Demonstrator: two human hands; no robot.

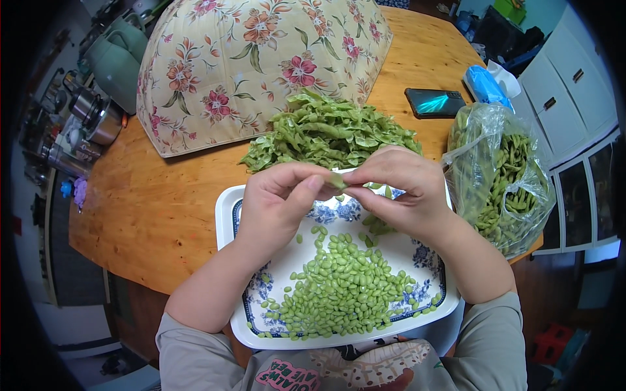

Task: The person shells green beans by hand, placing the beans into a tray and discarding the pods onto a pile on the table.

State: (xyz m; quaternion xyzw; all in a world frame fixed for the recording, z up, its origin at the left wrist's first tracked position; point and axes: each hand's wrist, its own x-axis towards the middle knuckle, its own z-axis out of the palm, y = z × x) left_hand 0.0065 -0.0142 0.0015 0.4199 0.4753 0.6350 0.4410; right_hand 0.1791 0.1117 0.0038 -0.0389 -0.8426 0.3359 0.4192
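Observation:
Between the fingertips of both hands is one green soybean pod (335,180), held above the far edge of a tray. My left hand (278,200) grips its left end, and my right hand (402,188) pinches the right end. Below lies a white tray (226,215) with a blue floral pattern and a dark blue border. A heap of shelled green soybeans (342,288) covers its near half, with loose beans scattered around. A few unshelled pods (377,225) rest on the tray under my right hand, which partly hides them.
Beyond the tray is a pile of green pod shells (337,129), against a floral food cover (254,68). At right, a clear plastic bag (503,181) holds many pods. A smartphone (435,103) and a blue tissue pack (486,85) lie on the wooden table (142,210).

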